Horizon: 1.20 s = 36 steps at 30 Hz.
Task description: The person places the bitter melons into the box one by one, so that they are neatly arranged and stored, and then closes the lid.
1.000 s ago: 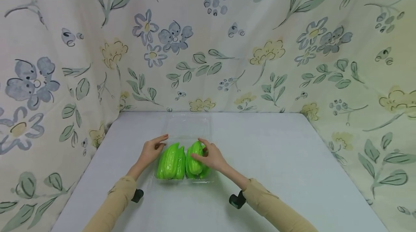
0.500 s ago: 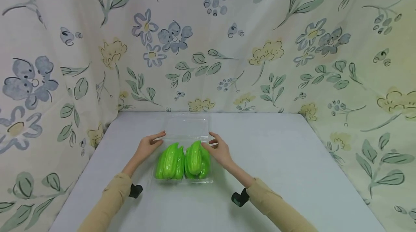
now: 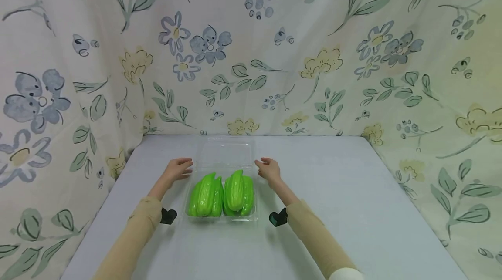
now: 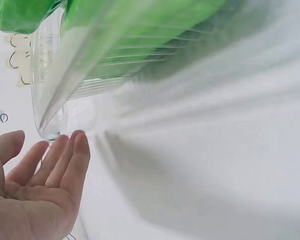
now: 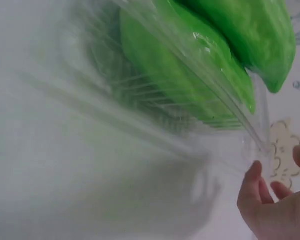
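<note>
Two clusters of glossy bright green ridged fruit, the left cluster (image 3: 205,196) and the right cluster (image 3: 237,193), with pointed tips like star fruit, sit side by side in a clear plastic clamshell box (image 3: 241,219). Its clear lid (image 3: 224,154) lies folded back behind it. At the lid's left side is my left hand (image 3: 178,169), fingers extended and holding nothing. The left wrist view puts those fingertips (image 4: 80,142) just below the box's corner. On the opposite side my right hand (image 3: 269,170) has loosely bent fingers, its fingertips (image 5: 255,172) close to the box's back corner, nothing in them.
A white cloth-covered table (image 3: 321,184) carries the box near its middle. Behind and to both sides hangs a floral curtain (image 3: 251,53). A black wrist camera (image 3: 168,216) sits on the left wrist, another on the right.
My right hand has left the right green fruit cluster and moved right and back to beside the lid. My left hand has shifted slightly left and back. The box and fruit stay put.
</note>
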Tool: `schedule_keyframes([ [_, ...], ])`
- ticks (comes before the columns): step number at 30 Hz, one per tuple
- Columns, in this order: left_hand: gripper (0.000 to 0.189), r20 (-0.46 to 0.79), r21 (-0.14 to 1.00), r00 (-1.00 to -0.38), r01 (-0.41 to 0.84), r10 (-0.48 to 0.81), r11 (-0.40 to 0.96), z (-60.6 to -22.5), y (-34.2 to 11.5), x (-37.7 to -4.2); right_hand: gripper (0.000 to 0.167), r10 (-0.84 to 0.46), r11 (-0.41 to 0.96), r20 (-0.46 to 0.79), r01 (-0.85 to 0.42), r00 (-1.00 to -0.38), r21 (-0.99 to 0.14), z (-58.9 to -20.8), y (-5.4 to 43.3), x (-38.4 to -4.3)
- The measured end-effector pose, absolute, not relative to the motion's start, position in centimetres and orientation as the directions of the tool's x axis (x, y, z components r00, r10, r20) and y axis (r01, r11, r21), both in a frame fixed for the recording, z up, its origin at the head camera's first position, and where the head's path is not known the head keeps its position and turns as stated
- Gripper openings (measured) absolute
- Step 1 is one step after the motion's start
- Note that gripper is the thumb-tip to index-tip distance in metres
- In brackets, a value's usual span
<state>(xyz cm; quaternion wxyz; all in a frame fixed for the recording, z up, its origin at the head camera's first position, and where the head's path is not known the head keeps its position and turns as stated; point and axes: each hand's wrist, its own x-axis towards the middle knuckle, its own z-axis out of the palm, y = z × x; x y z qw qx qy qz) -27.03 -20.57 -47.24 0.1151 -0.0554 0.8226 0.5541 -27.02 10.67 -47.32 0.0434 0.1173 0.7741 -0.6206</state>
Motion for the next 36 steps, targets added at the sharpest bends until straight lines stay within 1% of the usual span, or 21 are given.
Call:
schedule_keyframes([
  [3,0.051,-0.313,0.887,-0.948,-0.272,0.053,0.373,-47.1,-20.4,-27.3,0.049,0.083,0.135,-0.302,0.311,-0.95,-0.941,-47.5,10.7,-27.3],
  [7,0.051,-0.336,0.885,-0.939,-0.288,0.073,0.365,-47.1,-20.1,-27.7,0.047,0.043,0.033,-0.378,0.38,-0.925,-0.925,-47.9,10.8,-27.6],
  [12,0.049,-0.338,0.863,-0.939,-0.286,0.057,0.416,-46.8,-19.8,-28.0,0.044,0.037,-0.053,-0.399,0.397,-0.916,-0.916,-48.3,10.8,-27.9],
  [15,0.047,-0.333,0.857,-0.942,-0.286,0.037,0.429,-46.7,-19.8,-27.9,0.043,0.047,-0.075,-0.387,0.383,-0.921,-0.921,-48.5,10.6,-28.0],
  [17,0.045,-0.322,0.86,-0.946,-0.285,0.018,0.424,-46.7,-19.8,-28.0,0.042,0.06,-0.066,-0.366,0.363,-0.929,-0.93,-48.6,10.6,-28.0],
  [21,0.042,-0.283,0.877,-0.959,-0.259,0.0,0.404,-46.6,-19.6,-28.0,0.04,0.08,-0.042,-0.294,0.291,-0.952,-0.956,-48.6,10.8,-28.0],
  [24,0.039,-0.234,0.894,-0.972,-0.208,0.018,0.398,-46.5,-19.5,-28.1,0.034,0.107,-0.009,-0.212,0.212,-0.971,-0.977,-48.5,11.1,-28.0],
  [26,0.034,-0.192,0.902,-0.98,-0.159,0.043,0.401,-46.4,-19.5,-28.2,0.027,0.128,0.048,-0.146,0.153,-0.981,-0.987,-48.3,11.4,-28.1],
  [29,0.025,-0.114,0.909,-0.99,-0.071,0.081,0.41,-46.4,-19.5,-28.1,0.019,0.141,0.187,-0.022,0.048,-0.99,-0.981,-48.1,12.1,-28.2],
  [33,0.017,0.021,0.885,-0.995,0.066,0.102,0.46,-46.6,-19.6,-28.1,0.015,0.078,0.367,0.177,-0.137,-0.981,-0.92,-47.8,13.3,-28.2],
  [36,0.012,0.134,0.843,-0.986,0.165,0.097,0.512,-47.0,-19.4,-28.2,0.012,-0.018,0.444,0.326,-0.3,-0.945,-0.844,-47.8,14.3,-28.3],
])
